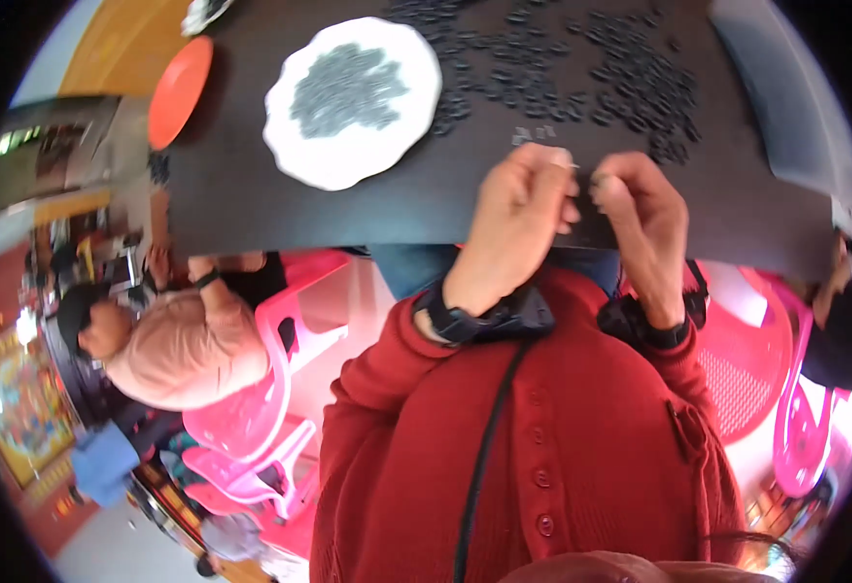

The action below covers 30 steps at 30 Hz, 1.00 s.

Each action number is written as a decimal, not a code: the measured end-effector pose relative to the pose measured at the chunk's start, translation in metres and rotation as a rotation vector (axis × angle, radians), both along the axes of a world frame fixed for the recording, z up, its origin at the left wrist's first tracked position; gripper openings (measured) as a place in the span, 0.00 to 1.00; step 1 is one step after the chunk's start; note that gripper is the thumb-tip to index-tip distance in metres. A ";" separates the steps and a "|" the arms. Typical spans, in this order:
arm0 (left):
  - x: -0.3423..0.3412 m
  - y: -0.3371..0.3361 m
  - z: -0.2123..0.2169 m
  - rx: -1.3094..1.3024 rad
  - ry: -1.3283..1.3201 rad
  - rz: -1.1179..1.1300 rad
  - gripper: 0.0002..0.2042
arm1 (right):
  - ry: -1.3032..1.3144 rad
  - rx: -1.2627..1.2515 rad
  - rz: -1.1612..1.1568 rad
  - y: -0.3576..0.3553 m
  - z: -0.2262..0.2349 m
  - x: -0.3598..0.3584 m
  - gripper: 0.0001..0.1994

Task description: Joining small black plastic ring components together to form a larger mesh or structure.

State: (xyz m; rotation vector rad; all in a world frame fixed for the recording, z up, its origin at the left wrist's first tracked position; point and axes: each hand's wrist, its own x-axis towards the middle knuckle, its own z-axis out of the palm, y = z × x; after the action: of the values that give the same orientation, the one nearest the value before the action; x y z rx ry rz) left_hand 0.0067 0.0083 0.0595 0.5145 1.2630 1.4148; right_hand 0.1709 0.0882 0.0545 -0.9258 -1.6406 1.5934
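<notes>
Over the dark table [251,209], my left hand [523,214] is closed in a pinch. A tiny whitish bit shows at its fingertips, too small to name. Just to the right, a short gap away, my right hand [647,216] pinches too, with something small and dark at the fingertips that I cannot make out. A few small clear pieces [533,134] lie just beyond my left hand. Many small black ring-like pieces [640,78] are spread across the far part of the table. A white plate [299,160] with a wavy rim holds a heap of small greyish pieces [348,89].
An orange-red dish [181,92] sits at the table's left end. Clear plastic sheeting [790,92] covers the far right. At the left, a person in a pale pink top [188,345] sits on a pink plastic chair [275,379]; another pink chair [742,360] stands at my right.
</notes>
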 end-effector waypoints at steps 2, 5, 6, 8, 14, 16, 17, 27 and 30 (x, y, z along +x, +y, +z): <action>-0.007 -0.014 0.000 0.066 -0.049 0.005 0.16 | -0.013 0.167 0.000 -0.012 0.004 -0.007 0.02; -0.010 -0.032 0.002 0.087 -0.088 0.013 0.16 | 0.002 0.259 0.025 -0.027 0.014 -0.015 0.02; -0.011 -0.036 0.004 0.089 -0.077 0.036 0.16 | -0.052 0.258 -0.004 -0.033 0.017 -0.016 0.02; -0.009 -0.039 0.004 0.087 -0.131 -0.003 0.16 | -0.111 0.268 -0.075 -0.040 0.017 -0.013 0.03; -0.011 -0.021 0.004 -0.056 0.027 0.019 0.12 | -0.129 0.092 -0.104 -0.016 0.007 -0.009 0.07; -0.001 -0.006 -0.008 -0.025 0.034 0.048 0.12 | -0.041 0.006 -0.061 0.003 0.002 -0.004 0.08; 0.005 0.002 -0.015 -0.022 0.003 0.033 0.13 | 0.042 -0.043 -0.047 0.010 -0.001 0.002 0.09; 0.040 0.037 -0.020 0.003 -0.074 -0.020 0.13 | 0.060 0.215 -0.125 0.039 -0.020 0.043 0.12; 0.044 0.039 -0.021 0.035 -0.076 -0.005 0.12 | -0.023 0.332 -0.088 0.047 -0.017 0.051 0.14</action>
State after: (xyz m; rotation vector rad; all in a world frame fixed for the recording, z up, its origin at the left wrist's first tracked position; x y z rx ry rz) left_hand 0.0510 0.0477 0.0383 0.4827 1.1772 1.4415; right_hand 0.2223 0.1351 0.0371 -0.8300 -1.7862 1.2074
